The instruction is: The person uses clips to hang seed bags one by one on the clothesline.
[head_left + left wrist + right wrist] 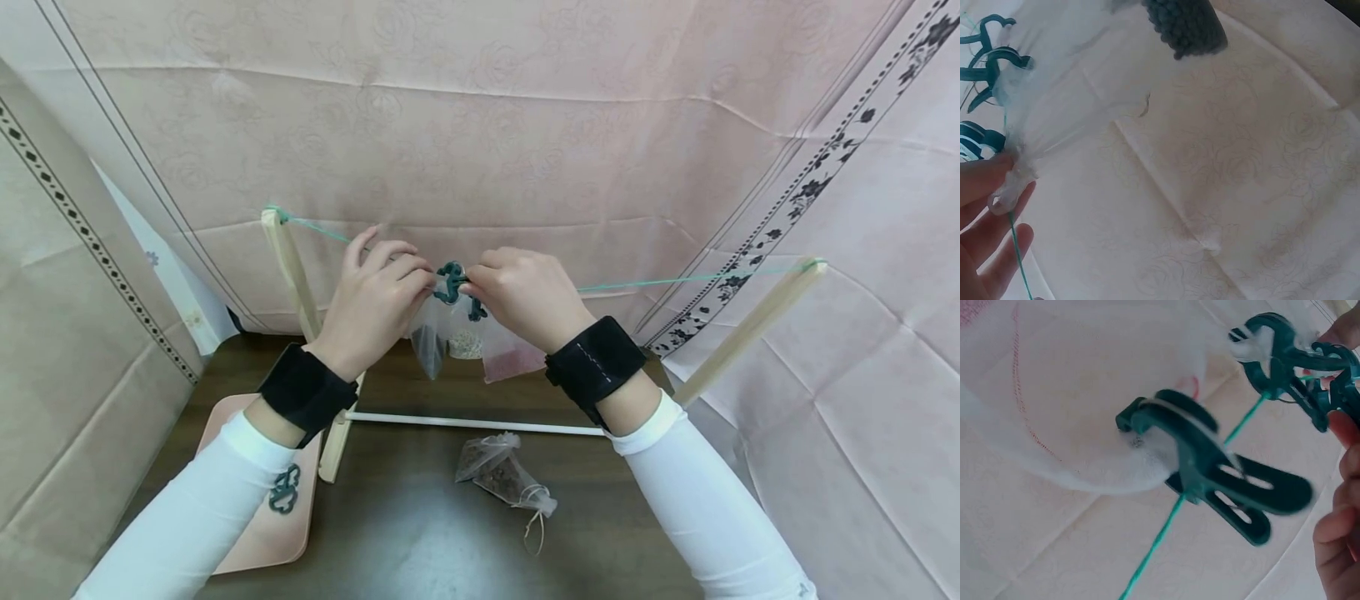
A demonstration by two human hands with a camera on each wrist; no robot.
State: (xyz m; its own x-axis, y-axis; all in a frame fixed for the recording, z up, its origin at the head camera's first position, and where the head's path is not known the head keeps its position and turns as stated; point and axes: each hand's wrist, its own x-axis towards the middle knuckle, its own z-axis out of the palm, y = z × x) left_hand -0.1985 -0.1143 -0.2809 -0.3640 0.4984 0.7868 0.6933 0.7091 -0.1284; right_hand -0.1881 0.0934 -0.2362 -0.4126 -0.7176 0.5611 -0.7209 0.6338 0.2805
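My left hand [378,300] pinches the gathered neck of a sheer bag with dark grains [429,350] against the green string [645,284]. The bag's neck [1013,187] lies between thumb and fingers in the left wrist view. Close by, my right hand [525,296] pinches a dark green spring clip [451,282] at the string. Another green clip [1210,465] grips a sheer bag with pink contents [513,354] on the string. Between these hangs a bag with whitish contents [465,344], clipped too. Fingers partly hide the held clip.
Wooden posts [288,258] hold the string at both ends, joined low by a white rod [480,423]. Sheer drawstring bags with dark contents [502,475] lie on the dark table [405,550]. A pink tray [255,542] at left bears a green clip [284,489]. Patterned cloth surrounds everything.
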